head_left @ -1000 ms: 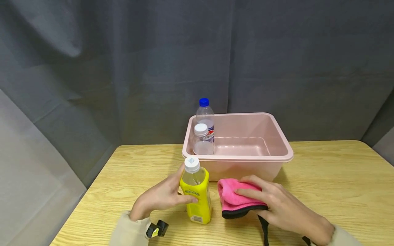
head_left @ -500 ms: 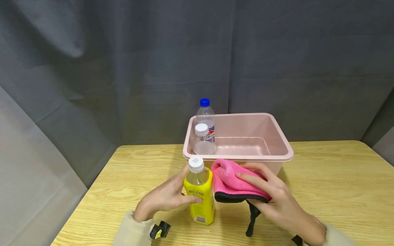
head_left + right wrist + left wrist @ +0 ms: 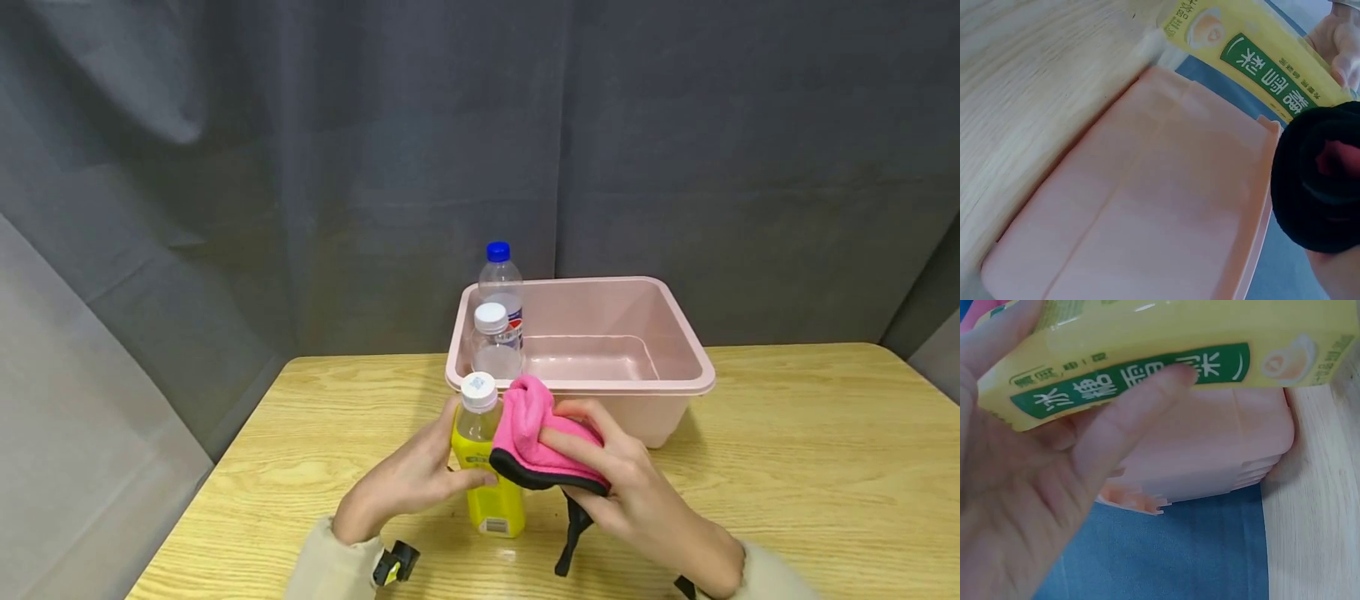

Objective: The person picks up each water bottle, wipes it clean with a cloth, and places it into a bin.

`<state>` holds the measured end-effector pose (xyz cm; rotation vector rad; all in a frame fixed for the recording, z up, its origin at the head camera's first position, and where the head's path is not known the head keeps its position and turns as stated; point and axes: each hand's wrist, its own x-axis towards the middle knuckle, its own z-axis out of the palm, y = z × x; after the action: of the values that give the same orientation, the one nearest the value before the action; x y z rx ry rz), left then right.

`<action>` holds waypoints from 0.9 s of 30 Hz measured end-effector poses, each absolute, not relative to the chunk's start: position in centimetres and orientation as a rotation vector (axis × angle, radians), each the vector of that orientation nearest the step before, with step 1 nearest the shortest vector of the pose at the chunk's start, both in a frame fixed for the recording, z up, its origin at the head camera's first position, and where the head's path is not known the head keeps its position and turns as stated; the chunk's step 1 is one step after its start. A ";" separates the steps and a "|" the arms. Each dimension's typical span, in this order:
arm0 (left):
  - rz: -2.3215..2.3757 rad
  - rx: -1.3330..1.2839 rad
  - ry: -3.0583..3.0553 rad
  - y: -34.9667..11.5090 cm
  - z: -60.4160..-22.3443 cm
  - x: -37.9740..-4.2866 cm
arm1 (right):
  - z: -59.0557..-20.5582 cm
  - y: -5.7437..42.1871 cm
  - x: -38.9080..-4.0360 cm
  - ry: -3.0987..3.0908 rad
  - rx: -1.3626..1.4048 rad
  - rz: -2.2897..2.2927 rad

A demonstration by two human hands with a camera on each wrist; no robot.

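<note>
A yellow-labelled plastic bottle [image 3: 495, 507] with a white cap stands upright at the front of the table. My left hand [image 3: 420, 473] grips it from the left, its thumb across the label. In the left wrist view the green strip on the label [image 3: 1100, 387] shows behind my fingers. My right hand [image 3: 630, 487] pinches a folded pink cloth [image 3: 528, 421] edged in black, a black strap hanging from it. The cloth overlaps the bottle's upper right side in the head view. Its dark folded side [image 3: 1297, 181] faces the right wrist camera.
Just behind the bottle sits a pale pink plastic basin [image 3: 600, 386]. Inside its left end stand a clear bottle with a blue cap [image 3: 498, 252] and one with a white cap [image 3: 491, 318]. A grey curtain [image 3: 420, 167] hangs behind the wooden table [image 3: 810, 467].
My right hand has lifted the cloth and carried it left, from beside the bottle to against its upper right side. My left hand and the bottle have shifted slightly right.
</note>
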<state>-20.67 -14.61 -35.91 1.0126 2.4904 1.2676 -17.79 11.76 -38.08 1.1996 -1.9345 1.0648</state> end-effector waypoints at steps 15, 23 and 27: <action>1.270 0.959 2.523 -14.6 -36.0 -20.7 | -39.4 12.6 -18.5 -2.386 1.254 0.822; 1.252 0.921 2.518 -14.6 -35.9 -20.6 | -41.0 12.6 -19.3 -2.680 1.351 0.529; 1.244 0.925 2.527 -14.5 -35.9 -20.7 | -41.0 12.8 -19.4 -2.675 1.364 0.500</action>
<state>-20.71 -14.52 -35.95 0.9246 2.5273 1.2440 -19.45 12.79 -41.02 1.3639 -2.6755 0.5002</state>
